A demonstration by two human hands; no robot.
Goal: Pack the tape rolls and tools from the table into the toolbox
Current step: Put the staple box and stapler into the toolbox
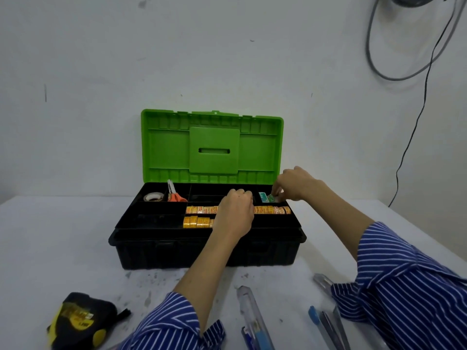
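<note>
— What do we see in front of us?

— We see a black toolbox (pixel 161 251) on the white table (pixel 50 236), with its green lid (pixel 212 145) standing open against the wall. Both of our hands are over the top tray.

— How are the fingers of our left hand (pixel 233 214)?

— They are curled downward into the middle of the tray, above the yellow tape rolls (pixel 199 210). The back of the hand hides the fingertips, so we cannot tell if they hold something.

— And our right hand (pixel 294 184)?

— Its fingertips are pressed together and pinch a small green and white packet (pixel 271 197) at the back right compartment of the tray.

— Where are the tape rolls now?

— The yellow rolls stand on edge in two rows inside the tray, one row behind the other. A clear tape roll (pixel 153 197) lies in the back left compartment, and orange-handled scissors (pixel 174 194) lean in the compartment just beside it.

— What is not in the box yet?

— A black and yellow tape measure (pixel 80 322) lies on the table near the left front. Some clear pens (pixel 250 317) and a blue pen (pixel 314 315) lie on the table between our two striped sleeves (pixel 404 291).
</note>
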